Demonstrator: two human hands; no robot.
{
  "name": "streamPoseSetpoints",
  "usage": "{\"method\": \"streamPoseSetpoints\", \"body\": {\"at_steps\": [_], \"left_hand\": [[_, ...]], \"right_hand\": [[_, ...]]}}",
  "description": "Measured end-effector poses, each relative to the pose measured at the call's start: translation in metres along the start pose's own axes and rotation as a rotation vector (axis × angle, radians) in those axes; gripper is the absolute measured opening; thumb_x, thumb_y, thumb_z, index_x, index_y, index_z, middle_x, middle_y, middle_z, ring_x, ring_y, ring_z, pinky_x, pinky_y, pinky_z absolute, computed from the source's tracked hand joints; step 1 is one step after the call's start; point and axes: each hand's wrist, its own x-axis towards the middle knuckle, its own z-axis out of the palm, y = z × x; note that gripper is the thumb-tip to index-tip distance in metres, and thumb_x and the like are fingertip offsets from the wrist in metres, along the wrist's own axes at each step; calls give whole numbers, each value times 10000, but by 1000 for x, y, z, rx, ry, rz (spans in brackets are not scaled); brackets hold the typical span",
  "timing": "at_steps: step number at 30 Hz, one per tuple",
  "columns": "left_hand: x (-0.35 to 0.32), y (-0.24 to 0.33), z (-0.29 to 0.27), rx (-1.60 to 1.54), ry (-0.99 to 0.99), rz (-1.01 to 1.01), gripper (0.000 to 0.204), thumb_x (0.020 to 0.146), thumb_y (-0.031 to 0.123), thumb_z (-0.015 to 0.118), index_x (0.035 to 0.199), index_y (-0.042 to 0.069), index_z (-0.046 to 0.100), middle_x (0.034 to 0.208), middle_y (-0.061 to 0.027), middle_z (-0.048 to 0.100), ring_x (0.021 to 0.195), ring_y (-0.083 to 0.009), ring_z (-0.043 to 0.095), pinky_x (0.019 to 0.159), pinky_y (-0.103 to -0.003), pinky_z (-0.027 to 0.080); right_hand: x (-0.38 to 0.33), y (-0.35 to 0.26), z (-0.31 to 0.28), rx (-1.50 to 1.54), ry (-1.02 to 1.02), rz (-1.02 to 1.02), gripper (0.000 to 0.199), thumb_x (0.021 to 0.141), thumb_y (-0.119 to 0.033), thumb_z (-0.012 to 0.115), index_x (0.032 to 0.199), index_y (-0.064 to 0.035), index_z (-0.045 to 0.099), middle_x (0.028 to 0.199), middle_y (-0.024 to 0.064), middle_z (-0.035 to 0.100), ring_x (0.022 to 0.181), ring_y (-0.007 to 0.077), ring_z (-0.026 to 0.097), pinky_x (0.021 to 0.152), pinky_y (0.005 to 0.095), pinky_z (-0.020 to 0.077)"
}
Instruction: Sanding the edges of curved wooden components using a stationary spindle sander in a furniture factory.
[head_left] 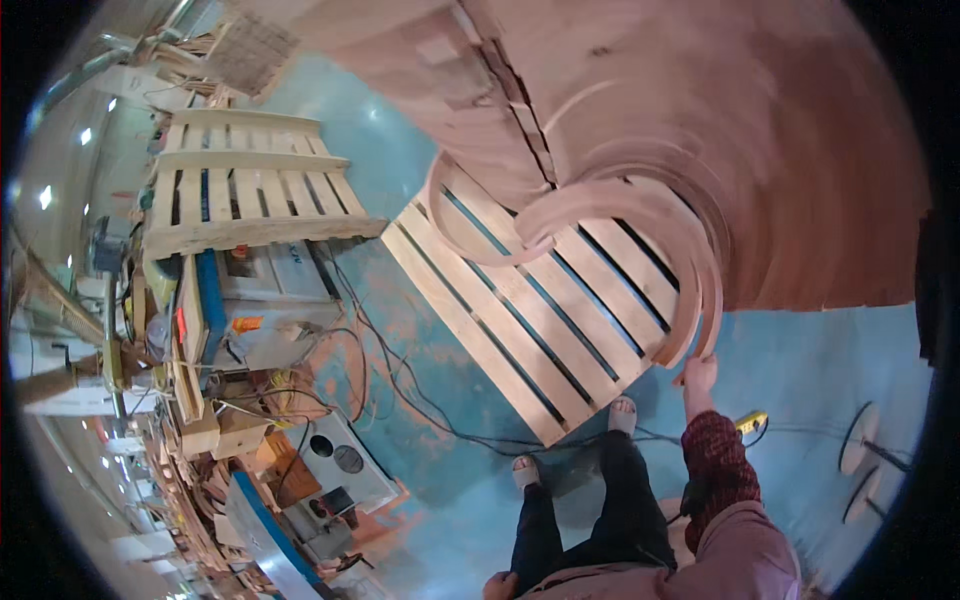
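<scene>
My right hand (700,372) is closed around the lower end of a curved wooden strip (711,310), at the near right corner of a slatted wooden pallet (500,345). Beside that strip, a wide curved wooden piece (610,203) arcs over the pallet, and a thinner curved strip (470,250) lies to its left. How these pieces touch or stack is hard to make out. Low by my left thigh hangs my left hand (500,586), apart from the wood. It is partly cut off by the lower edge and its fingers cannot be made out.
Large reddish-brown wooden sheets (790,160) fill the upper right. Another pallet (250,190) stands at the left, above cluttered boxes. Dark cables (420,395) cross the blue floor towards my feet. A yellow device (751,423) and round white discs (858,438) are at the right.
</scene>
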Motion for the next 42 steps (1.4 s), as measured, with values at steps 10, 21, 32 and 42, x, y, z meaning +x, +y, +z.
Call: {"method": "streamPoseSetpoints", "body": {"at_steps": [10, 21, 32, 42], "left_hand": [[65, -52, 4, 24, 107, 139, 644, 954, 565, 572, 1297, 32, 683, 1282, -249, 694, 1189, -439, 654, 1029, -490, 507], [-9, -174, -192, -1386, 1002, 184, 683, 919, 307, 789, 1443, -26, 505, 1468, -234, 581, 1368, -328, 559, 1113, -431, 449], [-188, -384, -188, -1763, 1575, 366, 334, 1013, 166, 699, 1307, 18, 642, 1244, -43, 671, 1163, -150, 601, 1015, -352, 494], [-251, -435, -212, -1776, 1965, -252, 322, 981, 223, 746, 1234, 27, 709, 1140, -40, 718, 1007, -127, 652, 890, -326, 531]], "right_hand": [[-143, 51, -107, -151, -357, 16, 318, 925, -160, 541, 959, 97, 726, 784, 197, 695, 748, 311, 717, 614, 482, 532], [-335, 23, -79, -840, -1070, -216, 183, 868, -193, 630, 903, -25, 696, 741, 102, 611, 632, 257, 607, 542, 380, 455], [-763, -43, 96, -1526, -1682, -727, 316, 925, -286, 628, 1117, -35, 643, 992, 114, 618, 856, 239, 612, 714, 379, 474], [-969, -69, 230, -982, -2120, -629, 469, 977, -371, 627, 1311, -43, 596, 1220, 126, 624, 1060, 222, 616, 870, 378, 492]]}}
